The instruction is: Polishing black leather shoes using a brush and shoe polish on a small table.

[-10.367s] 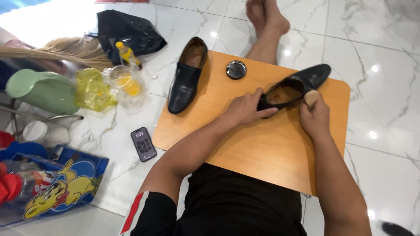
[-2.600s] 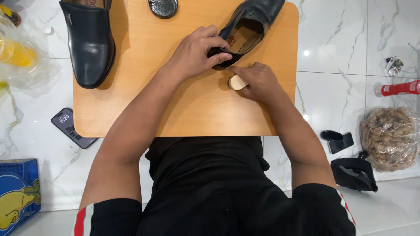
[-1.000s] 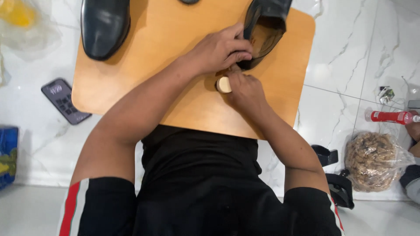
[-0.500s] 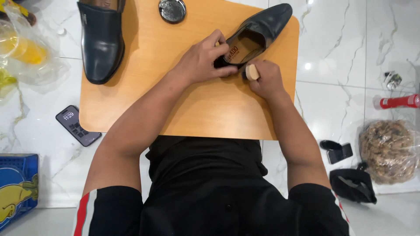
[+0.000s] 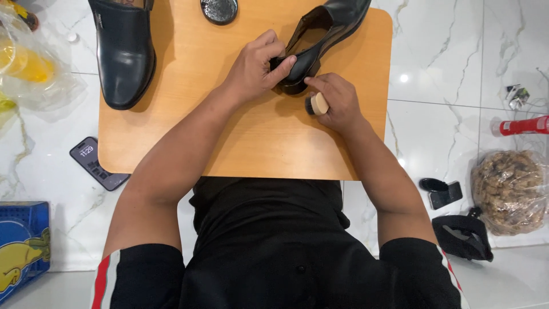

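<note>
On a low wooden board (image 5: pixel 246 137) lies a black leather shoe (image 5: pixel 326 34), its heel toward me. My left hand (image 5: pixel 257 66) grips that heel, thumb pressed along its rim. My right hand (image 5: pixel 337 103) holds a small round brush (image 5: pixel 316 105) with a pale wooden handle just below the heel, bristles pointing at the leather. The second black shoe (image 5: pixel 123 48) rests toe toward me on the board's left side. A round open polish tin (image 5: pixel 219 10) sits at the board's far edge between the shoes.
A phone (image 5: pixel 97 163) lies on the marble floor left of the board. A clear plastic bag (image 5: pixel 28 68) with yellow contents is at far left, a blue box (image 5: pixel 23 249) at lower left. On the right are a red tube (image 5: pixel 523 126), a bagged brown bundle (image 5: pixel 509 189) and black items (image 5: pixel 460 232).
My right hand has dropped from the shoe's side to just below the heel with the brush. My left hand keeps its grip on the heel. The view has shifted slightly.
</note>
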